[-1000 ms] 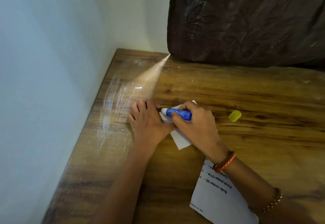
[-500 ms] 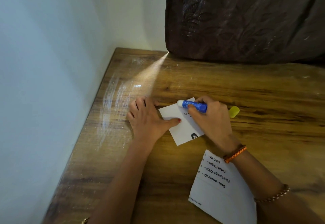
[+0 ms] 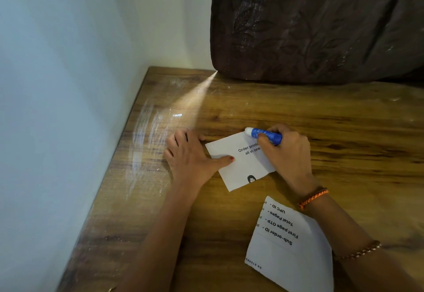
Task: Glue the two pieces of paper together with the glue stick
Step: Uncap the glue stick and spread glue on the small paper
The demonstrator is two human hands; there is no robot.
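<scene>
Two sheets are lying on the counter (image 3: 229, 234). The larger printed sheet (image 3: 291, 250) is waiting nearest the person, well short of the right grip and partly under that forearm, unglued as far as can be told. Beyond it, the small paper (image 3: 238, 168) is lying flat, partly under both grips. The left hand (image 3: 190, 156) is pressing down open-palmed, thumb on the sheet's near-left portion, grasping nothing. The right hand (image 3: 284, 154) is clenching the glue stick (image 3: 266, 134), its white tip projecting left of the grip onto the paper's far corner. Assessment: glue application is underway along the far edge. Recommended practice: maintaining the left-hand pin, stroking outward off the edge with light, even pressure, so the corner is not buckling. Furthest, a dark cushion (image 3: 321, 23) is resting at the counter's back.
</scene>
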